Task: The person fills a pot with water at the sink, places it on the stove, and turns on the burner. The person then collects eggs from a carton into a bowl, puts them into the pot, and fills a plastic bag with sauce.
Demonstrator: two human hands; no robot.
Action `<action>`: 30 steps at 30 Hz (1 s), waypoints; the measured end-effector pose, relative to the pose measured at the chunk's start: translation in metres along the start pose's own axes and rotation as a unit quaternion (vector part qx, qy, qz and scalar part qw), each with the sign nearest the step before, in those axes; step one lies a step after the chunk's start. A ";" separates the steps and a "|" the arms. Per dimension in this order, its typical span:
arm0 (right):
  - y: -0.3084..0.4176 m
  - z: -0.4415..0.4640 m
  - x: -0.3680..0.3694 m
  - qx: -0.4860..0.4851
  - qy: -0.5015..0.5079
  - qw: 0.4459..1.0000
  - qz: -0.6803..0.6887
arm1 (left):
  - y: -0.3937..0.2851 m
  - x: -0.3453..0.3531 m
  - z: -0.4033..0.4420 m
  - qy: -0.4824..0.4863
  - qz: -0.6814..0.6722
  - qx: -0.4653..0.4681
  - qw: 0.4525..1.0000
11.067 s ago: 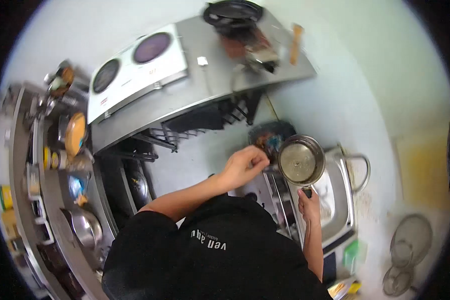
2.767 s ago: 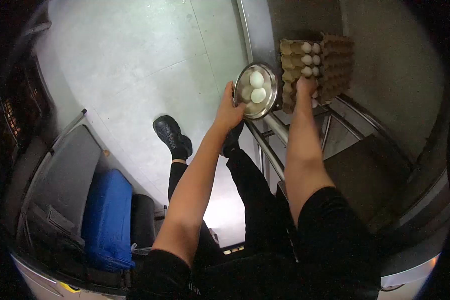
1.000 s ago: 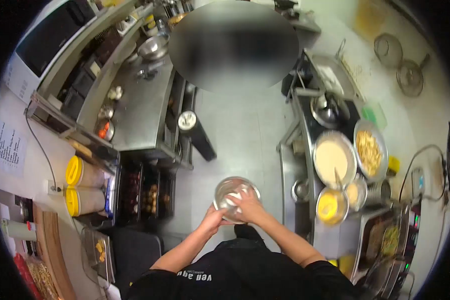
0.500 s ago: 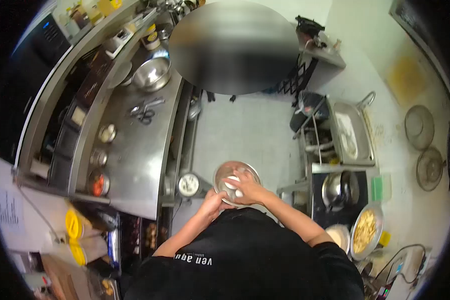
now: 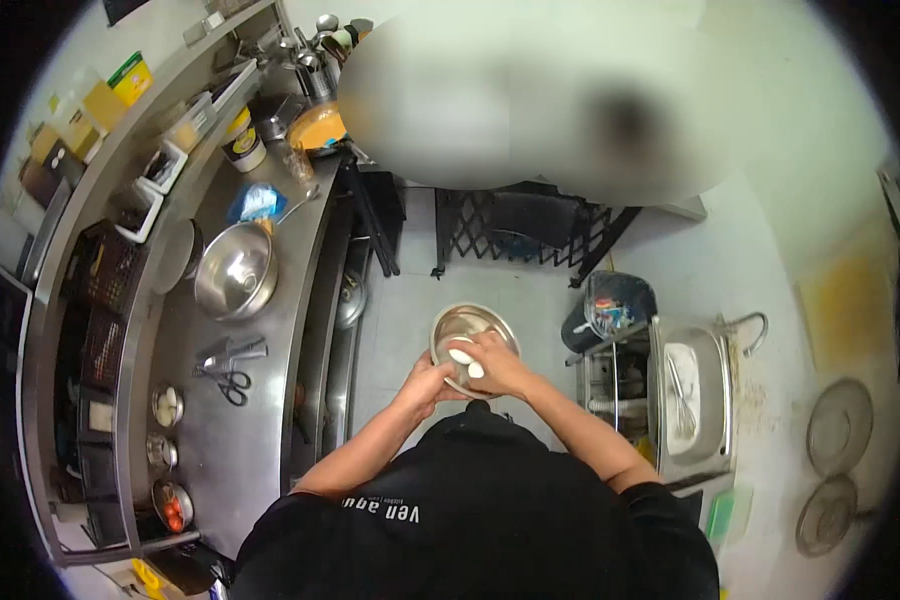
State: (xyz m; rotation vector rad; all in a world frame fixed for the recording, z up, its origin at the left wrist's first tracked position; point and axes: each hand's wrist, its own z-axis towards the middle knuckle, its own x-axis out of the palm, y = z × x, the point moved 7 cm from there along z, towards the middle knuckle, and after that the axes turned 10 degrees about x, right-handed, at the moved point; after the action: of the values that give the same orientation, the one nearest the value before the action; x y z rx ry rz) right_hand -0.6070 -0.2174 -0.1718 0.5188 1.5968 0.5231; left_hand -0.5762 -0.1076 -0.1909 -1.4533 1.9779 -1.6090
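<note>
A round metal bowl [image 5: 451, 318] is in front of my torso, above the floor. My left hand [image 5: 426, 386] grips its near-left rim from outside, fingers partly hidden under the bowl. My right hand [image 5: 498, 366] reaches in over the right rim, its fingers curled around white, egg-shaped things that look like eggs. One egg [image 5: 460, 353] shows by the fingertips and another egg [image 5: 475, 370] shows below the palm. The rest of the bowl's contents is mostly hidden by the right hand.
On the left steel counter [image 5: 230, 440] are a large metal bowl [image 5: 236, 272], scissors [image 5: 233, 388] and a container with tomatoes [image 5: 173, 507]. A bin [image 5: 610, 308] stands ahead right, beside a sink [image 5: 715, 455] with a whisk [image 5: 682, 400]. A black folding-frame stand [image 5: 470, 235] is ahead.
My view has moved forward along the counter; the stove pot and the bowl of yellow food have left view. Both hands keep hold of the bowl and eggs, the right hand shifting only slightly.
</note>
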 end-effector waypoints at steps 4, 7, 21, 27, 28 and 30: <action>-0.029 0.104 -0.048 0.009 0.012 1.000 -0.026 | -0.052 -0.005 0.090 -0.061 0.005 0.005 0.998; -0.057 0.184 -0.084 -0.027 -0.014 0.999 -0.027 | -0.103 -0.003 0.160 -0.069 -0.005 0.036 0.997; -0.202 0.477 -0.293 -0.016 -0.107 0.992 -0.070 | -0.288 0.041 0.508 -0.006 0.007 0.108 0.994; -0.246 0.554 -0.345 -0.046 -0.015 0.993 -0.104 | -0.329 0.057 0.590 -0.048 -0.066 0.106 0.991; -0.252 0.564 -0.345 -0.051 -0.008 0.994 -0.101 | -0.332 0.060 0.599 -0.057 -0.068 0.105 0.990; -0.263 0.587 -0.355 -0.059 -0.025 0.994 -0.090 | -0.345 0.065 0.619 -0.094 -0.045 0.120 0.987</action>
State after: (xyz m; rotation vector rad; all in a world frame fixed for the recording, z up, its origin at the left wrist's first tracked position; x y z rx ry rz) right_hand 0.0006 -0.6243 -0.1006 0.2927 1.5374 0.4607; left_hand -0.0012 -0.5194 -0.1158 -1.5536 1.5793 -1.6133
